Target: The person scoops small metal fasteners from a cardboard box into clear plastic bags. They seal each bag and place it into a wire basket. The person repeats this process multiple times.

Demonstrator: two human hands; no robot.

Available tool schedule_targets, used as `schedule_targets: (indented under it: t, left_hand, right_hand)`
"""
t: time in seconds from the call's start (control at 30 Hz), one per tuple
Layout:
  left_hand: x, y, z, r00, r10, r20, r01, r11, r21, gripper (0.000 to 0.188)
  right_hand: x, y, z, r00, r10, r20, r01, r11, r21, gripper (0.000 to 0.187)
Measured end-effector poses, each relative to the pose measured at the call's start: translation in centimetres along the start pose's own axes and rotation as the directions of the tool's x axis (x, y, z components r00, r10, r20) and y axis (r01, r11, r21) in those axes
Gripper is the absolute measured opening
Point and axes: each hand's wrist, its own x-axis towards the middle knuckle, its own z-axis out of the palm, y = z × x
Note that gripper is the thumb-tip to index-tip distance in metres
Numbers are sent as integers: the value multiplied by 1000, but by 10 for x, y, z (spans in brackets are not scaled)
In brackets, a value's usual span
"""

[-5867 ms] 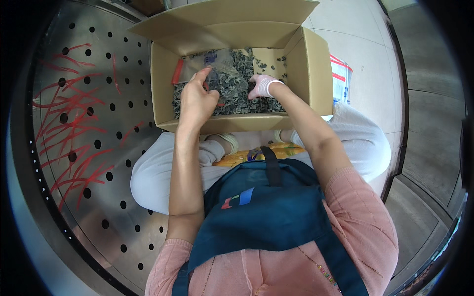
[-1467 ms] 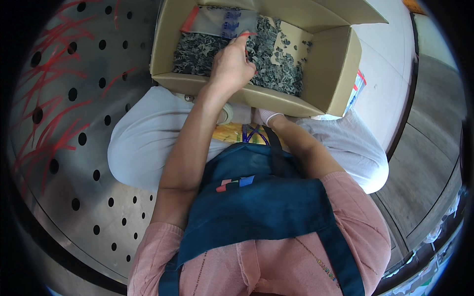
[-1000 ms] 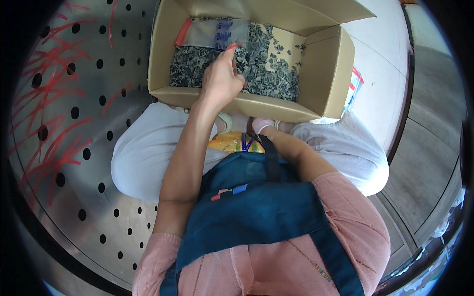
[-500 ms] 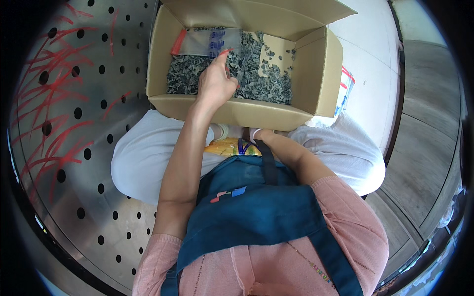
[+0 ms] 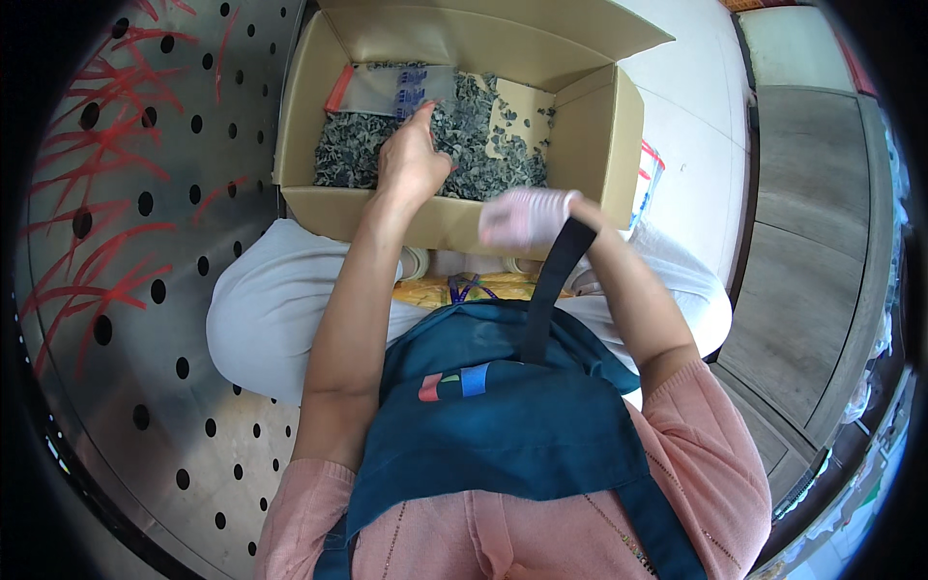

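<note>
My bare left hand (image 5: 414,162) reaches into an open cardboard box (image 5: 333,205). Its fingers are closed on the near edge of a clear plastic bag (image 5: 372,90) with a red strip at its left end and blue print. Beneath the bag lie dark grey, curled dried flakes (image 5: 474,155), covering most of the box's bottom. My right hand (image 5: 527,215), in a pale pink striped glove, hovers over the box's near wall at the right. Motion smears its fingers, so their grip is hidden.
Beyond the box's right side stands a red-edged plastic package (image 5: 648,179). Between my legs lies a yellow package (image 5: 435,290). A perforated metal panel (image 5: 174,232) with red streaks runs along the left; grey wooden panels (image 5: 802,280) are at the right.
My right hand has come up from between my legs to the box's near wall. The left hand stays at the bag. The whole view has shifted slightly.
</note>
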Motion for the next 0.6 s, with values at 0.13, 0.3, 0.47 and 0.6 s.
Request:
schedule_targets:
  t: [0.13,0.3,0.47,0.6]
  left_hand:
    - [-1,5,1,999,30,11,-30,999,-26,71]
    - [2,5,7,1000,25,15,-24,998,-65,73]
    - [3,7,6,1000,27,-3,-27,991,-131,72]
    - [8,4,10,999,35,-6,-36,989,-140,71]
  right_hand:
    - [33,69,-62,776,611,-157,-545,775,319,32]
    - [81,181,-57,779,566,-270,-624,742,-246,47]
    - [89,165,-39,639,590,-493,-707,703,-74,76]
    - [94,160,-35,632,697,-337,-752,657,-51,84]
